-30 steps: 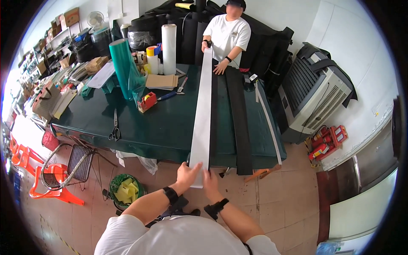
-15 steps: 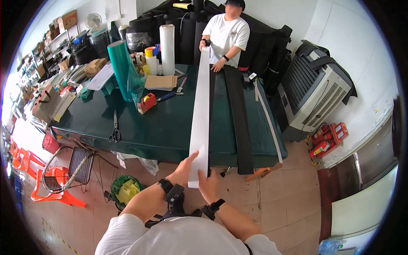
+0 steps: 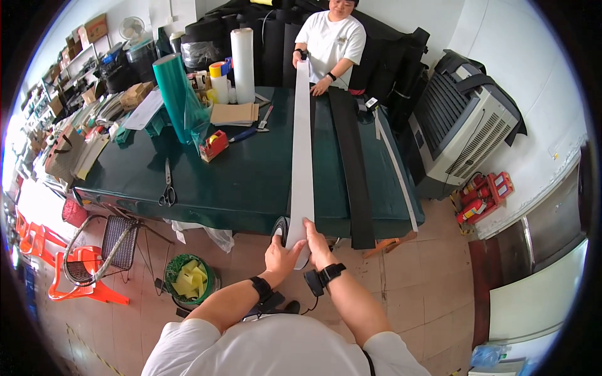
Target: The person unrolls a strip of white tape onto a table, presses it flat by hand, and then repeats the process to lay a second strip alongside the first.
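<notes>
Since the earlier frame, the near end of the smooth white strip (image 3: 302, 150) has shifted right. The left hand (image 3: 281, 255) grips its left edge beside a round black roll (image 3: 280, 228); the right hand (image 3: 318, 246) holds its right edge. It spans the glossy green table (image 3: 232, 178) above a tiled floor (image 3: 407, 297).

There are 2 people (image 3: 330, 45), 1 wide white strip (image 3: 302, 150), 1 green roll (image 3: 173, 97), 1 tape dispenser (image 3: 214, 147) and 1 air cooler (image 3: 473, 141).
</notes>
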Tool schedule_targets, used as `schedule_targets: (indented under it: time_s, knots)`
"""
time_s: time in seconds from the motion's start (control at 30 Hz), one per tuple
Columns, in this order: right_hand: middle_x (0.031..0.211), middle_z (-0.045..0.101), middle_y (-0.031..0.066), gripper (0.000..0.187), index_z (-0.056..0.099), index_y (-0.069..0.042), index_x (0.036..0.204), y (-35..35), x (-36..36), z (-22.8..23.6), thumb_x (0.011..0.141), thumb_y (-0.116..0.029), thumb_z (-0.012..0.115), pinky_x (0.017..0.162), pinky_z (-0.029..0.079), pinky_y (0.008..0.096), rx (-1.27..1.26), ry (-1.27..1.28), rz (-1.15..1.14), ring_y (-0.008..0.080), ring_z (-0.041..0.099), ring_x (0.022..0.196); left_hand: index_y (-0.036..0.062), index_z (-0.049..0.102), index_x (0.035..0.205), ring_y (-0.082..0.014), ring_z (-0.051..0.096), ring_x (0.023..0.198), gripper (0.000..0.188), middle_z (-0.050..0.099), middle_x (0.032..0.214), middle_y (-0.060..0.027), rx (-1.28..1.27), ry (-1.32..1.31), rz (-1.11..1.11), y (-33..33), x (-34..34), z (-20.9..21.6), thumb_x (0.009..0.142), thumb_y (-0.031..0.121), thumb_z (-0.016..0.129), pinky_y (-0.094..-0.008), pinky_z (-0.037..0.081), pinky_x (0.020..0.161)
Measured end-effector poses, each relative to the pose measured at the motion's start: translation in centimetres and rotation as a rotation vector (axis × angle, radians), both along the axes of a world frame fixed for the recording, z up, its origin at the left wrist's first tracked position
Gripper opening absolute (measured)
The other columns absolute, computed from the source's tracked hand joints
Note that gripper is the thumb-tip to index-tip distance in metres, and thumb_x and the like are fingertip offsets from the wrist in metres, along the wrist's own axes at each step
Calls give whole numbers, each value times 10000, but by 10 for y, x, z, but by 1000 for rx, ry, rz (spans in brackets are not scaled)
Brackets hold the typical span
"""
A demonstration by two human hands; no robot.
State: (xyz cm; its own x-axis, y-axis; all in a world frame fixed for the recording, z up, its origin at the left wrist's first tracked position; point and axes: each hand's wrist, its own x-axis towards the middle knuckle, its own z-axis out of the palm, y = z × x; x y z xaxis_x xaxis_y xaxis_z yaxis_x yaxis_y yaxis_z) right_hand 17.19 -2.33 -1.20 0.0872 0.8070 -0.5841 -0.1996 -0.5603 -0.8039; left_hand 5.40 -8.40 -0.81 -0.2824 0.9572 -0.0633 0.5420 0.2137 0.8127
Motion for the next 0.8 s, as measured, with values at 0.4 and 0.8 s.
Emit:
schedule_targets:
  time_s: [0.4,0.8]
  knots:
    - [894,697,289,732,686,119,861,-16,-9,-10,837,-611,643,764,523,428,145,-587,-3,389,688,887,-143,599,1039,-399,682,945,805,684,963,-292,-292,-332,109,32,8,7,848,638,648,-422,533,818]
    - [1059,689,282,684,634,89,1117,-39,-19,-9,880,-553,618,849,523,445,346,-503,33,421,670,999,-152,611,1010,-433,672,954,814,677,920,-319,-39,-126,206,27,2,-17,864,648,617,-445,532,789]
